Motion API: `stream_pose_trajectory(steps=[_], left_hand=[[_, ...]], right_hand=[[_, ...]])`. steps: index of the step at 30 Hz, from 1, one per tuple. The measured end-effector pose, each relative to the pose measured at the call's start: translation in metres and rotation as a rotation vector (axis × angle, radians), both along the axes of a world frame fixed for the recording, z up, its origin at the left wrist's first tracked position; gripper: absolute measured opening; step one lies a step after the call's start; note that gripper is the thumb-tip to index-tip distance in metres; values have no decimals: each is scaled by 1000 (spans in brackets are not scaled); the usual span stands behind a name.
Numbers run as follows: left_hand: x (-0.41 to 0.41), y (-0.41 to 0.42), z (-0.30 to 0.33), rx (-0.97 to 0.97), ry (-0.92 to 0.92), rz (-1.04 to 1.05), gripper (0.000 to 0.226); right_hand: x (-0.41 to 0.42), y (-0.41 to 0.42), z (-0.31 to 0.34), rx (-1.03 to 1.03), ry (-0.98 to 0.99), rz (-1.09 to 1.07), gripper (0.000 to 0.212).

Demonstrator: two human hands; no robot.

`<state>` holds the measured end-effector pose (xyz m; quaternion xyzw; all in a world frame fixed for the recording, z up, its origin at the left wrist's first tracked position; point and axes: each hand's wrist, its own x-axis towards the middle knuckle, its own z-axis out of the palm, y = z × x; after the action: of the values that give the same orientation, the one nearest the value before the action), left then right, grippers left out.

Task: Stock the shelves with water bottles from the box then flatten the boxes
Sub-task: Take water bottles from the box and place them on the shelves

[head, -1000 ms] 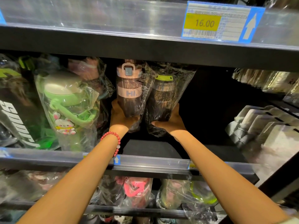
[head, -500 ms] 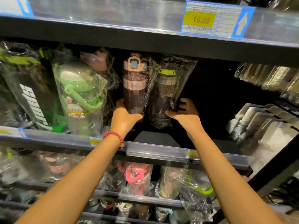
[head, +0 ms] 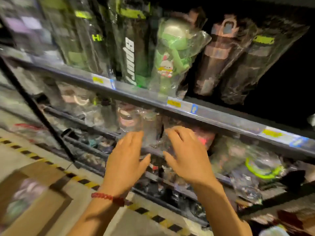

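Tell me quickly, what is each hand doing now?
Left hand: open, fingers spread, holding nothing.
Right hand: open, fingers loosely bent, holding nothing.

Two bare forearms, no sleeves anywhere along them, no gloves, no rings or watch to be made out through the motion blur. Around the wrist of the left hand [head: 125,163], a red beaded bracelet [head: 109,198], small round beads strung close in a single loop. On the right hand [head: 186,156] and its wrist, nothing worn.
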<state>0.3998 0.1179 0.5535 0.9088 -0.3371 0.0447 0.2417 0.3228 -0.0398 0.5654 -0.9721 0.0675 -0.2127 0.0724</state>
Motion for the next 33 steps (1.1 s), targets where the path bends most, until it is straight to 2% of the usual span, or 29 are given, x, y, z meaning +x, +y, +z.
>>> stream_pose_trajectory(steps=[2, 5, 7, 11, 14, 17, 19, 26, 33], left_hand=[[-3, 53, -15, 78, 77, 76, 64], [-18, 142, -36, 134, 224, 288, 63], [-33, 190, -53, 158, 212, 357, 59], [-77, 293, -87, 236, 295, 572, 70], [-104, 348, -102, 240, 372, 781, 70], [-119, 385, -98, 206, 442, 942, 65], [-119, 403, -101, 201, 402, 1013, 65], [-91, 463, -133, 267, 505, 1048, 69], [19, 533, -144, 306, 420, 1082, 70]], right_hand=[[14, 49, -24, 52, 107, 71, 54], [26, 133, -53, 99, 201, 205, 41], [24, 176, -71, 120, 262, 283, 37], [26, 271, -108, 46, 377, 513, 52], [28, 333, -126, -24, 437, 652, 67], [29, 378, -137, -51, 471, 800, 69], [36, 398, -142, -45, 470, 873, 69], [93, 466, -151, -89, 466, 917, 62], [215, 540, -165, -93, 485, 979, 49]])
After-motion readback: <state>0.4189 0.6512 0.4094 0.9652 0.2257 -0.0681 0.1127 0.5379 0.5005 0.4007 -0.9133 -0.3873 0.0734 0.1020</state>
